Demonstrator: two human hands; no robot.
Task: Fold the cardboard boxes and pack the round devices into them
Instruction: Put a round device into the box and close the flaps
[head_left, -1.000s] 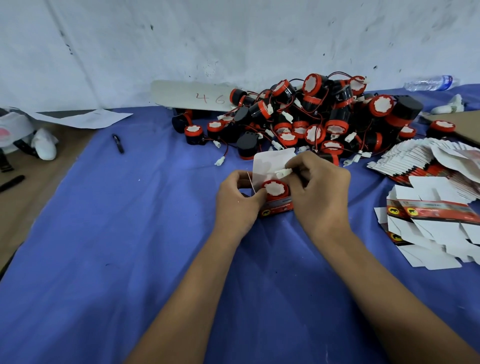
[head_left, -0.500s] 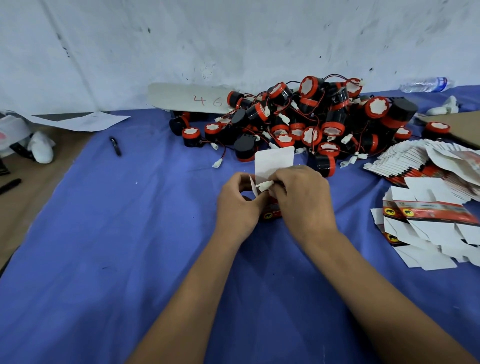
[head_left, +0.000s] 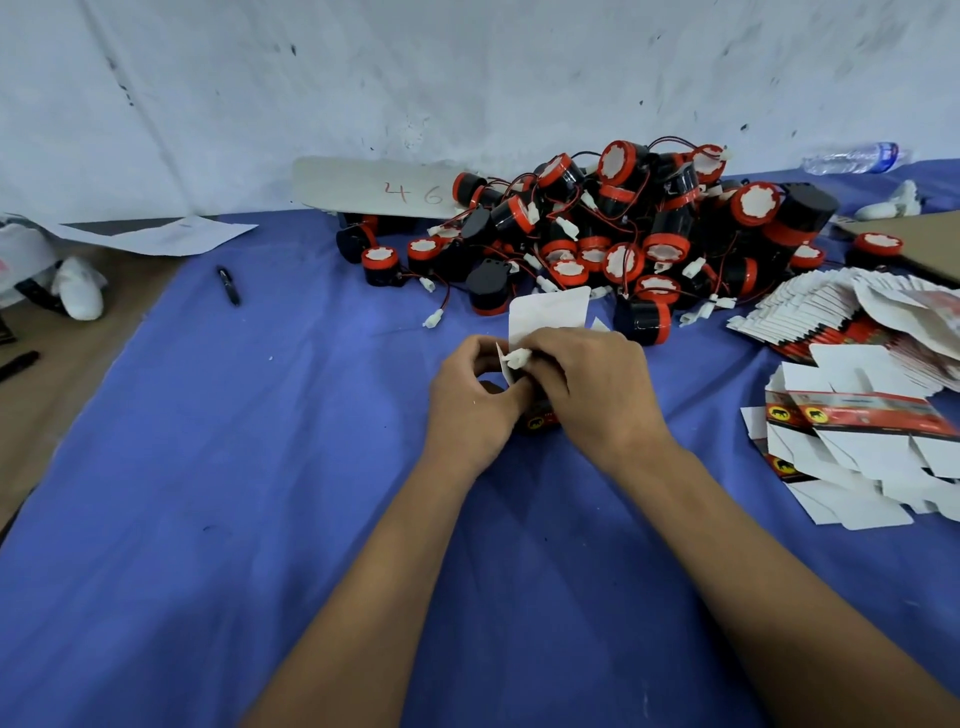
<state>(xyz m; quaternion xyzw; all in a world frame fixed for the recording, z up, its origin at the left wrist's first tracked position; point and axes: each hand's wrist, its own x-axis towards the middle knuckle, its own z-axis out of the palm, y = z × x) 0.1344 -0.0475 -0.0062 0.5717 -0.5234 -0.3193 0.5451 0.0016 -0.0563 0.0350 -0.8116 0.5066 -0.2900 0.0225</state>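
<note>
Now, from the left: the left hand (head_left: 470, 400) curls round the near side of a small red-and-black box (head_left: 537, 420) standing on the desk (head_left: 260, 493), pinching a white side flap. Just beside it the right hand (head_left: 597, 392) grips the box's other side, its fingers pinching the white connector (head_left: 518, 357) of the round device, which I judge sits inside, hidden by both hands. The tall white lid flap (head_left: 549, 312) stands upright behind them, not yet closed.

To do this well, I'd tuck connector and wire fully below the rim first, fold the side flaps in, then bring the lid down, keeping the wire from catching in the fold.

Left on the blue-covered desk lies a black pen (head_left: 228, 286). Behind the hands sits the heap of round devices (head_left: 623, 234); at right, flat boxes (head_left: 852, 431) lie stacked. A scuffed white wall (head_left: 467, 78) backs it all.
</note>
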